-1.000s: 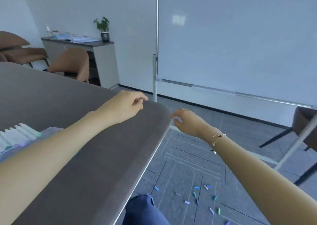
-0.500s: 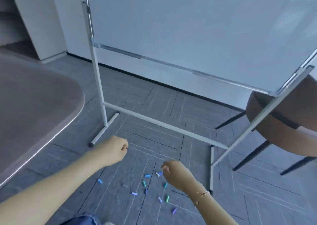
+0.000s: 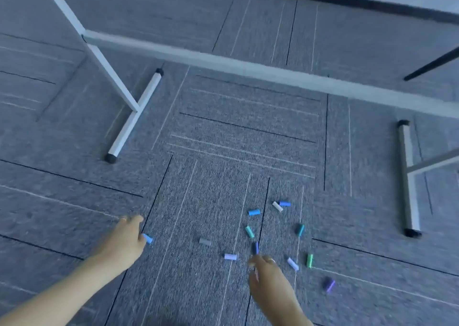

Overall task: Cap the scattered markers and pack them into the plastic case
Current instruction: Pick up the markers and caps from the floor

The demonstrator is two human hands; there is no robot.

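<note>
While both bare arms reach down toward the grey carpet, a scatter of small marker caps lies on it in front of the white whiteboard stand, whose long crossbar runs across the upper part of the view. The left hand sits farthest from the stand's right foot, its fingers curled loosely, and its fingertips meet a bright blue cap; whether that cap is pinched or only touched is not clear through the blur. The right hand is nearer the stand's right foot, fingers bent and a little apart, with nothing visibly gripped; a ring shows on one finger. Just beyond its fingertips lies a dark navy cap. Between the two hands, on the side away from the crossbar, rest a grey cap and a lilac cap. Closer to the crossbar lie a teal cap, a sky-blue cap, and a white cap touching another blue cap. Toward the stand's right foot lie a dark teal cap, a green cap, a pale lavender cap and a purple cap. No markers or plastic case appear in view.
</note>
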